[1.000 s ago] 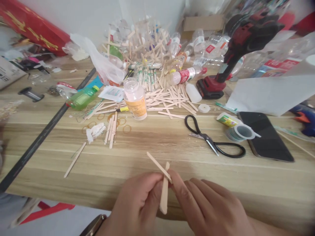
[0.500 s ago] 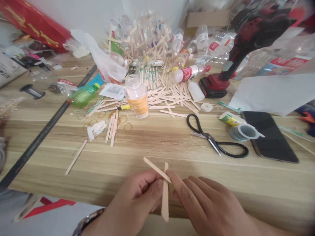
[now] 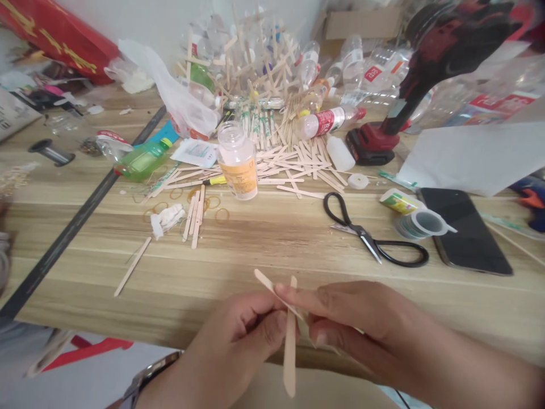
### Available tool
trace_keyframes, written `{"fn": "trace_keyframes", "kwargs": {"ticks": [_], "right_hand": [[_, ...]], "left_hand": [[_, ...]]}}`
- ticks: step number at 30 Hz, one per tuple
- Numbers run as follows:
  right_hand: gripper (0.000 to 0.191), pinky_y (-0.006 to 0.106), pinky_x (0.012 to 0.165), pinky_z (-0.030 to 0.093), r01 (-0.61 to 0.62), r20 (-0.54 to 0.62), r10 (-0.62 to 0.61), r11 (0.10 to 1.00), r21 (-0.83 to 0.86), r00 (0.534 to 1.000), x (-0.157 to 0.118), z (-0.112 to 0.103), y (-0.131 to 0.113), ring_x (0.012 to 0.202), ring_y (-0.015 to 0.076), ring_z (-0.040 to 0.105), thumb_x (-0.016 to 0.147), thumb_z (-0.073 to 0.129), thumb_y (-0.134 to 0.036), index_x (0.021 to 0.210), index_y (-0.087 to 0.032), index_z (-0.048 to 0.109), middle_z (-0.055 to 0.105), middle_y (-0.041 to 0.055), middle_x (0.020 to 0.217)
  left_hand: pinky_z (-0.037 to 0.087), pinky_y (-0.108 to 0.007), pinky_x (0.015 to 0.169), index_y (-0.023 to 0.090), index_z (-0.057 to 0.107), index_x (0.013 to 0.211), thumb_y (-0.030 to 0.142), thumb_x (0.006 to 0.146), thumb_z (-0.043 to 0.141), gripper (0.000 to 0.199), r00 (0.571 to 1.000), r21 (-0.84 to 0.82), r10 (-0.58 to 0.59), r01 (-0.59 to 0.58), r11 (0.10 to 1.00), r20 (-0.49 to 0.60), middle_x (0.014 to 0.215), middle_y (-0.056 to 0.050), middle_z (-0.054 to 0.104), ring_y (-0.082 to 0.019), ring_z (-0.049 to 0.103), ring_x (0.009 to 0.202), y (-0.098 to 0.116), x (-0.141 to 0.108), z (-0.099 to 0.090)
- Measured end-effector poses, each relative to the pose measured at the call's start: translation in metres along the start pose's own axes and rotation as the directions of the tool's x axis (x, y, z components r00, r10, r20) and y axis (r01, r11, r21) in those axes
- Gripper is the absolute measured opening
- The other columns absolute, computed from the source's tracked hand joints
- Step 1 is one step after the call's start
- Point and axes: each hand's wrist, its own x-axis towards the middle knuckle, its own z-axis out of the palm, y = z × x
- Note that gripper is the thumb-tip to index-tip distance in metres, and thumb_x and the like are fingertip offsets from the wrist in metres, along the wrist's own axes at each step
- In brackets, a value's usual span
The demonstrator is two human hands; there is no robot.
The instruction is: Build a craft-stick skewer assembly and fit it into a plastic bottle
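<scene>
Two flat wooden craft sticks cross each other near the table's front edge. My left hand [image 3: 251, 335] pinches them at the crossing, with thumb and fingers closed. One craft stick [image 3: 290, 363] points down toward me, and the other craft stick [image 3: 264, 279] slants up to the left. My right hand [image 3: 361, 318] is closed in from the right, its index finger laid across the slanted stick and its thumb bent by the crossing. Whether anything thin is between its fingers is hard to see. A watch [image 3: 151, 375] is on my left wrist.
Black-handled scissors [image 3: 361, 236] lie ahead to the right, near a spool [image 3: 421, 223] and a phone [image 3: 466, 230]. A plastic jar [image 3: 238, 170] stands before a heap of craft sticks [image 3: 306, 162]. Rubber bands [image 3: 221, 214] and loose sticks [image 3: 196, 218] lie left; a power tool [image 3: 383, 136] stands behind.
My right hand has turned, and its index finger has swung left over the slanted stick, its thumb now showing. The crossed sticks have shifted slightly right in my left hand's grip.
</scene>
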Motion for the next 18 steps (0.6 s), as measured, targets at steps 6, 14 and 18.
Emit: {"fn": "trace_keyframes", "kwargs": {"ticks": [6, 14, 18], "right_hand": [[0.045, 0.016, 0.076, 0.048, -0.064, 0.073, 0.054, 0.988, 0.140, 0.996, 0.004, -0.002, -0.010, 0.084, 0.0093, 0.066, 0.096, 0.047, -0.017, 0.138, -0.034, 0.048, 0.072, -0.0016, 0.100], [0.020, 0.020, 0.070, 0.046, -0.211, -0.045, 0.214, 0.975, 0.076, 0.976, -0.004, 0.008, -0.010, 0.079, 0.0118, 0.064, 0.095, 0.046, -0.022, 0.109, -0.025, 0.060, 0.070, 0.0006, 0.092], [0.035, 0.021, 0.058, 0.039, -0.352, 0.119, 0.335, 0.921, 0.170, 0.935, 0.000, 0.010, -0.014, 0.060, 0.0107, 0.049, 0.099, 0.034, -0.035, 0.073, -0.020, 0.050, 0.056, -0.0011, 0.069]], "left_hand": [[0.019, -0.022, 0.047, 0.016, 0.055, 0.072, 0.061, 0.084, 0.054, 0.047, 0.985, -0.295, -0.082, 0.124, 0.947, 0.151, 0.054, 0.007, 0.033, -0.007, 0.024, 0.049, -0.015, -0.001, -0.004], [0.013, -0.023, 0.040, 0.018, 0.048, 0.064, 0.060, 0.073, 0.068, 0.047, 0.921, -0.436, -0.159, 0.315, 0.843, 0.357, 0.047, 0.009, 0.030, -0.005, 0.020, 0.041, -0.012, 0.006, -0.008], [0.013, -0.023, 0.042, 0.016, 0.057, 0.070, 0.062, 0.076, 0.064, 0.047, 0.915, -0.312, -0.187, 0.306, 0.899, 0.358, 0.050, 0.008, 0.033, -0.005, 0.021, 0.043, -0.005, 0.004, -0.008]]}}
